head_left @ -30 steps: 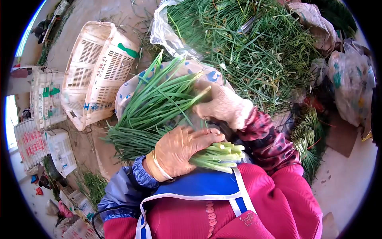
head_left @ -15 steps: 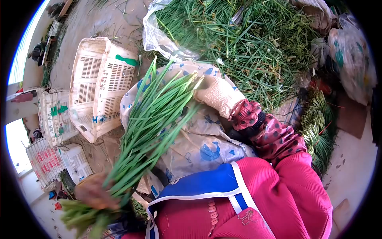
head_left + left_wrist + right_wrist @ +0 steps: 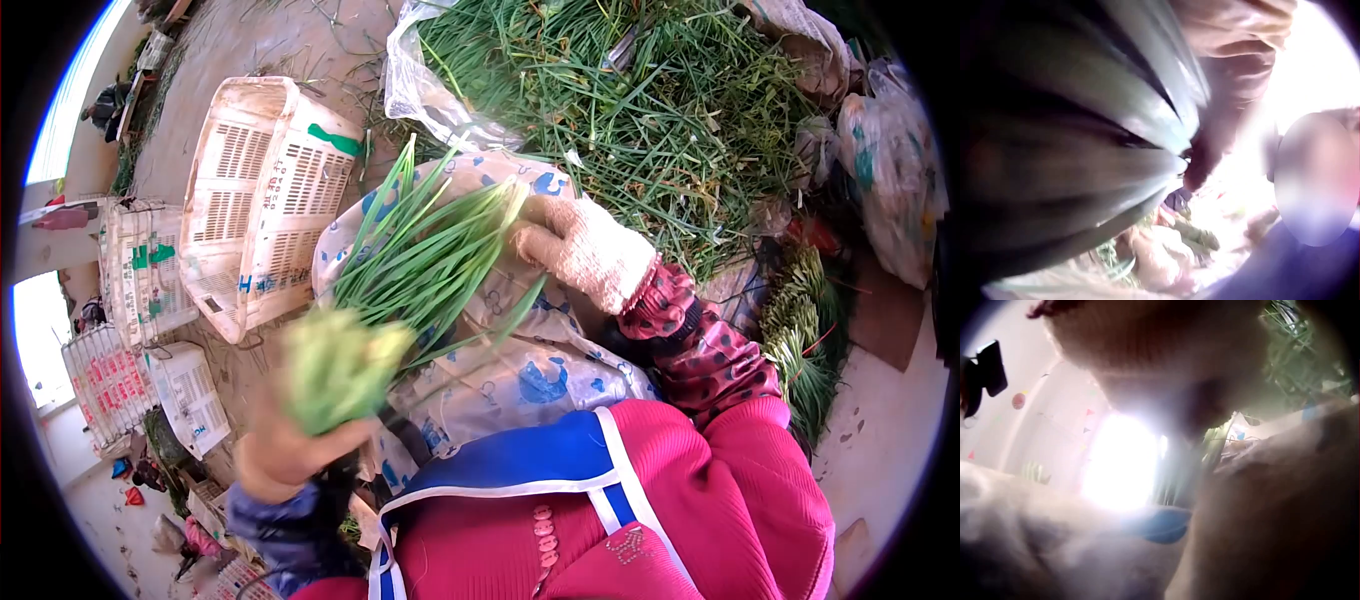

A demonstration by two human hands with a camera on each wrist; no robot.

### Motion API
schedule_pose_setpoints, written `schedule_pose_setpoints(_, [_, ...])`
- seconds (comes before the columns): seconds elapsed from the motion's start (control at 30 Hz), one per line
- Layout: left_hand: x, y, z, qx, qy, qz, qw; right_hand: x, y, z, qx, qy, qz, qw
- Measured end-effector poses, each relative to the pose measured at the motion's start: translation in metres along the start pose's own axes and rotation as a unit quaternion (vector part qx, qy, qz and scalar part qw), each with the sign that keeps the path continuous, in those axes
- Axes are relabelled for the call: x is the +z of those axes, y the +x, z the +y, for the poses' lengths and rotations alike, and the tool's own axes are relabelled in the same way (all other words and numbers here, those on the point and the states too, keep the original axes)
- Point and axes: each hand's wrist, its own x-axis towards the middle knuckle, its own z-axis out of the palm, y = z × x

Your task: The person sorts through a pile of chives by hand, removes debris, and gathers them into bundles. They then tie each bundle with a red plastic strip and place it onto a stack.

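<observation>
A slotted white crate (image 3: 262,220) sits near other pale crates (image 3: 150,270).

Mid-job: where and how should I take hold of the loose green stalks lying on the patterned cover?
Probably the pale ends of the green stalks, coming from the right, by the right grip: the stalks draw together there, while their leaves spread toward the head view's lower left over the patterned cover.

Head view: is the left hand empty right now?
No: the left hand grips a bunch of green stalks, though both look blurred.
</observation>
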Motion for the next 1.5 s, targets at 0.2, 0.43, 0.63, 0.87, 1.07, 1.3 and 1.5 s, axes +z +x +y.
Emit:
schedule_pose_setpoints(0.2, [0.092, 0.092, 0.016, 0.013, -0.017, 0.011, 1.0, -0.012, -0.024, -0.005, -0.113, -0.132, 0.023, 0.984])
schedule_pose_setpoints(0.43, [0.124, 0.096, 0.014, 0.069, 0.08, 0.02, 0.994, -0.013, -0.022, 0.006, -0.182, -0.199, 0.123, 0.955])
schedule_pose_setpoints(0.63, [0.13, 0.096, 0.003, 0.065, 0.08, -0.014, 0.995, -0.063, -0.005, 0.019, -0.066, -0.244, 0.286, 0.924])
schedule_pose_setpoints(0.87, [0.128, 0.098, 0.004, 0.076, 0.08, -0.019, 0.994, -0.077, 0.013, 0.013, -0.104, -0.383, 0.25, 0.883])
schedule_pose_setpoints(1.07, [0.124, 0.101, 0.012, 0.036, 0.079, -0.037, 0.996, -0.001, 0.039, 0.01, -0.313, -0.298, 0.005, 0.902])
schedule_pose_setpoints(1.3, [0.117, 0.102, 0.022, 0.025, 0.214, -0.075, 0.974, 0.014, 0.046, 0.027, -0.215, -0.191, -0.013, 0.958])
schedule_pose_setpoints(1.5, [0.128, 0.097, 0.02, 0.101, 0.295, -0.002, 0.95, 0.016, 0.038, 0.016, -0.083, -0.071, 0.016, 0.994])
